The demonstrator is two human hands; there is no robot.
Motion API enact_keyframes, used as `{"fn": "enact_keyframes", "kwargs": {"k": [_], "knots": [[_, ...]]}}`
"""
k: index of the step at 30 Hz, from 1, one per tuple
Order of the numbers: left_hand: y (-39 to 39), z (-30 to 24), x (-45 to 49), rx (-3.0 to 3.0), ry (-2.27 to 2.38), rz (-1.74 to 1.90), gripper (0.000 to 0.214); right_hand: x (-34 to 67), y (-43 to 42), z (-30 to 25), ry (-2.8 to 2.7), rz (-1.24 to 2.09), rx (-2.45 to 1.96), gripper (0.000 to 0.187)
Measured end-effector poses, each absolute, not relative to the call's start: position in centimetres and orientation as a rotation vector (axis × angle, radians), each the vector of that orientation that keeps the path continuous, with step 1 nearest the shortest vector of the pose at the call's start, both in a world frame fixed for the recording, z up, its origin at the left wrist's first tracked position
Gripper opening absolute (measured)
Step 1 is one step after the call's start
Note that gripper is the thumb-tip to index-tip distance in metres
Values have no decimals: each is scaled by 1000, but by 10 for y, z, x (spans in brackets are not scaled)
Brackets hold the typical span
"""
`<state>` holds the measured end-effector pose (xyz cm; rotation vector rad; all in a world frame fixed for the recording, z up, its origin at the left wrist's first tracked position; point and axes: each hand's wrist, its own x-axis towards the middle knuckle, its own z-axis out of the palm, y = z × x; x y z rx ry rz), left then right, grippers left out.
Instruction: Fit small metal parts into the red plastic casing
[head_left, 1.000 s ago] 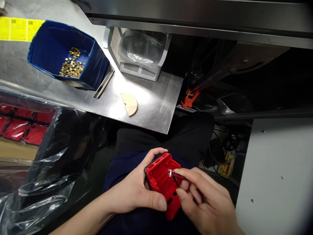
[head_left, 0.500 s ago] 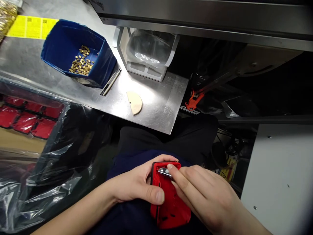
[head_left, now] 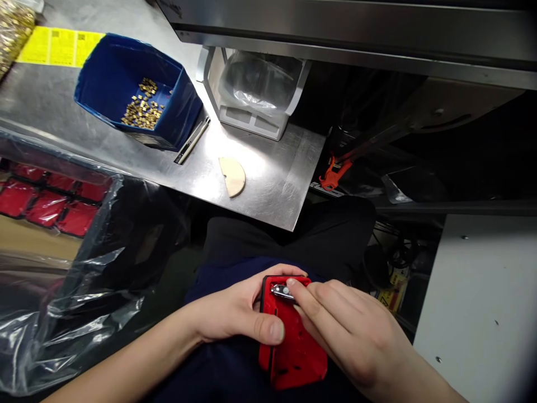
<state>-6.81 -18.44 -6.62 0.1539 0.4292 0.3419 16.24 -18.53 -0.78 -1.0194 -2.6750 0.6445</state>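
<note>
Both hands are down low over the lap, near the bottom middle of the view. The left hand [head_left: 235,313] is wrapped around a red plastic housing [head_left: 293,352], thumb pressed across its left edge and fingers curled round the far end, so it's clamped on that part. The right hand [head_left: 352,336] is closed in a pinch on a small shiny metal piece [head_left: 280,290] and has it pressed at the far end of the housing, index finger lying right on top of it. Can't tell exactly what the metal bit is, too small.

Further away is the steel table [head_left: 268,190]. On its left side sits a blue bin [head_left: 104,78] with a scatter of little brass parts [head_left: 140,107] in the bottom. Just beside the bin's right side lies a thin metal bar [head_left: 192,140], and nearer the table edge there's a tan half-round disc [head_left: 232,176]. A white holder with a clear bag [head_left: 255,89] stands at the far side. Off to the left, crinkly clear plastic sheeting [head_left: 75,291] covers a box with more red parts [head_left: 42,201].
</note>
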Motion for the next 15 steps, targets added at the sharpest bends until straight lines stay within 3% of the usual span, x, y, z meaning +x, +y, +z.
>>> {"fn": "enact_keyframes", "kwargs": {"k": [8, 15], "knots": [[-186, -67, -68, 163, 448, 341, 90, 155, -180, -1, -2757, 474, -983, 38], [-184, -68, -67, 158, 398, 355, 87, 172, -167, -3, -2381, 795, -1173, 34]]}}
